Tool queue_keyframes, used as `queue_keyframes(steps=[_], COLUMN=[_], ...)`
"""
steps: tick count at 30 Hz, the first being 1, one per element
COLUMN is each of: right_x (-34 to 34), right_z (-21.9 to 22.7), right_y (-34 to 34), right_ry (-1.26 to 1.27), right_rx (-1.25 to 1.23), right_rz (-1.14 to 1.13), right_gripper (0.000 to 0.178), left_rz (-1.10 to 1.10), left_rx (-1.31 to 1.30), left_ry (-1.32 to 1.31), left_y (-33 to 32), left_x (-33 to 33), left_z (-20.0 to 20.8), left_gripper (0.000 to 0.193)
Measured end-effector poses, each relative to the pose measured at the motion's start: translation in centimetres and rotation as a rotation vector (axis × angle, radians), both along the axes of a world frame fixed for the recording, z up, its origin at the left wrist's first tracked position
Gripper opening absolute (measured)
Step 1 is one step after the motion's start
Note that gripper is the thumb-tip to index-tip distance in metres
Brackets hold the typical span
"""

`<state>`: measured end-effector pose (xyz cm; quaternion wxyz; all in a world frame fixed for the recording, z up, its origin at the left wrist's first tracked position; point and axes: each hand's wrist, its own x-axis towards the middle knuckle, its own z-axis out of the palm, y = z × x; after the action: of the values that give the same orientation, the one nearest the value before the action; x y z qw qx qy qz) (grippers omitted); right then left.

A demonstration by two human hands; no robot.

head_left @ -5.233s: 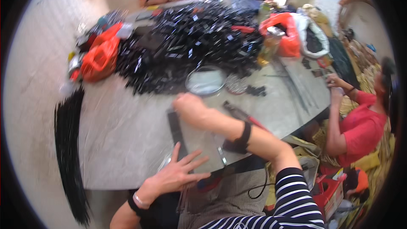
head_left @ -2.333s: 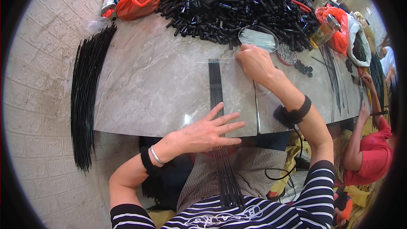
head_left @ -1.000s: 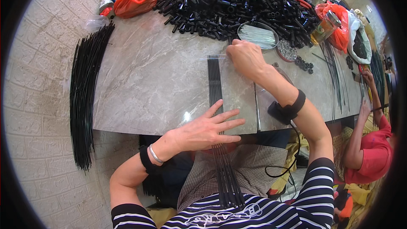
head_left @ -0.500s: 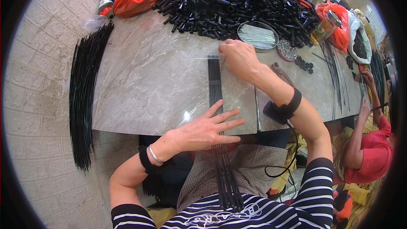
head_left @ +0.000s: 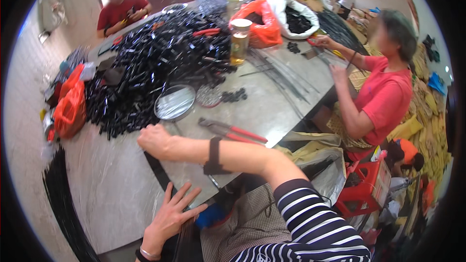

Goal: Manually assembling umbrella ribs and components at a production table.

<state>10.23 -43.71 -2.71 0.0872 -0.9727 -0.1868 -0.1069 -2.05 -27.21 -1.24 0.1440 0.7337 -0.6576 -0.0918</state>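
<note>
A row of thin black rods point(head_left: 155, 169) lies side by side on the table and runs toward my lap. My left hand point(head_left: 167, 217) rests across them with its fingers spread. At their far end my right hand point(head_left: 158, 141) is closed with the fingers bunched; what it pinches is hidden. Beyond the right hand stands a round dish point(head_left: 156, 109) of thin silvery wires. A red-rimmed tub point(head_left: 208, 96) of small clear pieces sits beside it. Cutters with red handles point(head_left: 238, 135) lie just past my right forearm.
A heap of short black tubes point(head_left: 150, 53) covers the table's far side. A long bundle of black rods point(head_left: 65, 203) lies along the left edge. A lidded jar point(head_left: 239, 43) stands near red and white bags. A co-worker in red point(head_left: 383, 92) handles rods at right; another person point(head_left: 121, 12) sits far left.
The view has swung up and to the right, bringing in co-workers and the room. My left hand stays spread over the rods; my right hand stays closed at their far end.
</note>
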Motion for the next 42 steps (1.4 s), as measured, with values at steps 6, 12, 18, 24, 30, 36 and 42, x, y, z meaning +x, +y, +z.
queue_keyframes(steps=[6, 12, 18, 24, 30, 36, 42], right_x=[-0.5, -10.3, -20.1, -20.5, -23.6, -23.9, -23.9], right_z=[0.1, 6.6, 5.5, 5.9, 10.7, 11.1, 12.3], right_y=[-1.1, -4.8, -3.7, -0.5, 0.8, 1.0, 0.7], right_ry=[-0.012, 0.283, 0.499, 0.400, 0.371, 0.253, 0.281], right_rx=[0.073, 0.728, 0.910, 0.786, 0.860, 0.909, 1.011], right_rz=[-0.106, 0.406, 0.587, 0.412, 0.288, 0.356, 0.367], right_gripper=[0.035, 0.069, 0.067, 0.032, 0.027, 0.031, 0.027], left_rz=[0.035, 0.072, -0.066, 0.050, 0.040, 0.017, 0.056], left_rx=[0.006, -0.073, -0.137, -0.123, -0.111, -0.233, -0.221], left_ry=[-0.043, -0.018, -0.024, 0.012, -0.049, -0.029, 0.062], left_y=[-0.4, 0.5, -1.2, 0.0, 0.4, 0.3, 0.6], left_x=[-0.3, -0.5, 1.2, 1.1, 0.3, 0.2, 1.0], left_z=[-0.7, -1.3, -1.8, -2.6, -2.9, -3.1, -3.2], left_gripper=[0.052, 0.048, 0.045, 0.059, 0.056, 0.055, 0.060])
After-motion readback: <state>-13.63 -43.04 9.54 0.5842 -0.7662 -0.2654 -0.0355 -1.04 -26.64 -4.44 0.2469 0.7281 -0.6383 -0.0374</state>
